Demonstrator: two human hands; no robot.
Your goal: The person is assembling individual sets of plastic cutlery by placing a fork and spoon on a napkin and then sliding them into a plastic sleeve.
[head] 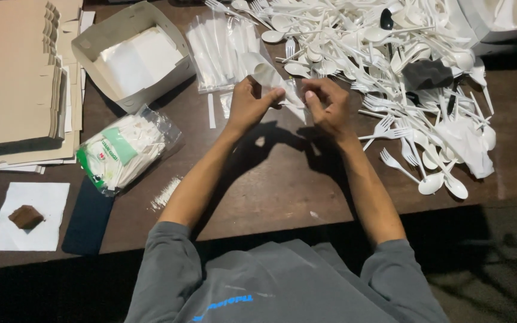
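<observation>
Off to your left, an open cardboard box [131, 54] is sitting on the worktop [270, 197], with a stack of flat cardboard sheets [16, 78] lying beyond it. Nearer you, a bagged pack of napkins [124, 149] is resting beside a dark phone [88, 218].

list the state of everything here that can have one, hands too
left hand: pinching a clear plastic sleeve
right hand: pinching the same sleeve
clear plastic sleeve: held up, a white spoon inside
cardboard box: open, white sheets inside
bag of packets: lying on its side
flat cardboard stack: unfolded, piled
white plastic forks and spoons: loose heap
empty sleeves: lying flat
</observation>
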